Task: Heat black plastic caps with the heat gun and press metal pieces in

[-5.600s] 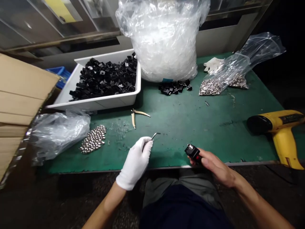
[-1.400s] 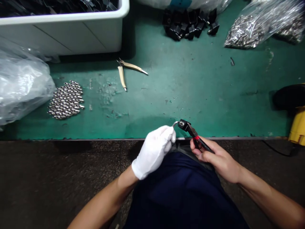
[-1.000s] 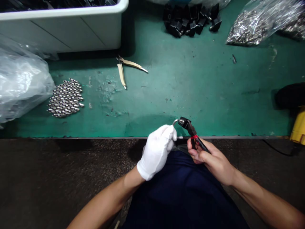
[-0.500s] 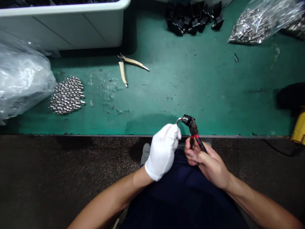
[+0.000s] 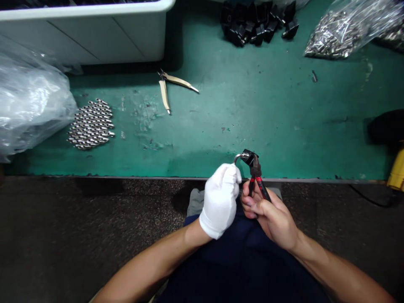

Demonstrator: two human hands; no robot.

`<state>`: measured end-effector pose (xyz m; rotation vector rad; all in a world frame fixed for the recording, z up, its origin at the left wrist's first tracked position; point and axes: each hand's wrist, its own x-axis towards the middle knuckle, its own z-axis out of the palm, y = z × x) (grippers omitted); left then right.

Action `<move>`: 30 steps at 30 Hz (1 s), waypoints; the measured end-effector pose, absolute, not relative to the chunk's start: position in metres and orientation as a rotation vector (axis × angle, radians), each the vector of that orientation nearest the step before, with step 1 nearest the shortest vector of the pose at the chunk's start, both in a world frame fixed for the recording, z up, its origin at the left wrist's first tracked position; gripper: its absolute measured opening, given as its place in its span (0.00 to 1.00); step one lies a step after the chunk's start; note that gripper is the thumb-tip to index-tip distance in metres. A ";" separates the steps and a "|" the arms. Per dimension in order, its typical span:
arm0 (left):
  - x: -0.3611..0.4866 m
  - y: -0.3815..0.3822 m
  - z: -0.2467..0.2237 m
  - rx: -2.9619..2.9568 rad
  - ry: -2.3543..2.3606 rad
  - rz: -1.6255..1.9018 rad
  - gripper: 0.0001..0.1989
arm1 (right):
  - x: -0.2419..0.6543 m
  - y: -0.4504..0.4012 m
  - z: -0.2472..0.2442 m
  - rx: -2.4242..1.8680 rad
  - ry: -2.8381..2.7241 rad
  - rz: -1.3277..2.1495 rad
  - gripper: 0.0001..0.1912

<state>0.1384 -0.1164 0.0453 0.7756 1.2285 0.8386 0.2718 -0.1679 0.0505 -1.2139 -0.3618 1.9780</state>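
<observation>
My left hand (image 5: 220,198), in a white glove, is closed around a thin curved metal piece (image 5: 238,156) near the table's front edge. The free end of that piece meets a small black part (image 5: 248,156). Bare and closed, my right hand (image 5: 273,214) grips the handles of red-and-black pliers (image 5: 256,171), whose jaws are at the black part. Whether the jaws clamp the part or the metal in it is too small to tell.
Cream-handled cutters (image 5: 164,86) lie spread on the green table (image 5: 214,113). Metal pieces (image 5: 91,124) sit grouped at left, beside a plastic bag (image 5: 34,105) and white bin (image 5: 94,38). Black parts (image 5: 259,25), a bag of metal pieces (image 5: 331,38) and a yellow tool (image 5: 398,170) lie farther out.
My left hand has shifted slightly right, closer to my right hand, which has moved slightly left. The view has shifted a little. Both grips look the same.
</observation>
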 end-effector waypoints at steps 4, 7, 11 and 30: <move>0.141 -0.117 0.045 0.781 1.246 0.879 0.17 | 0.269 -0.166 0.051 -1.209 -0.353 1.973 0.08; 0.143 -0.117 0.045 0.793 1.257 0.894 0.17 | 0.269 -0.167 0.050 -1.207 -0.348 1.969 0.09; 0.145 -0.119 0.044 0.814 1.280 0.918 0.17 | 0.267 -0.169 0.048 -1.209 -0.343 1.955 0.10; 0.161 -0.121 0.045 0.886 1.332 1.035 0.17 | 0.250 -0.172 0.040 -1.313 -0.380 1.787 0.12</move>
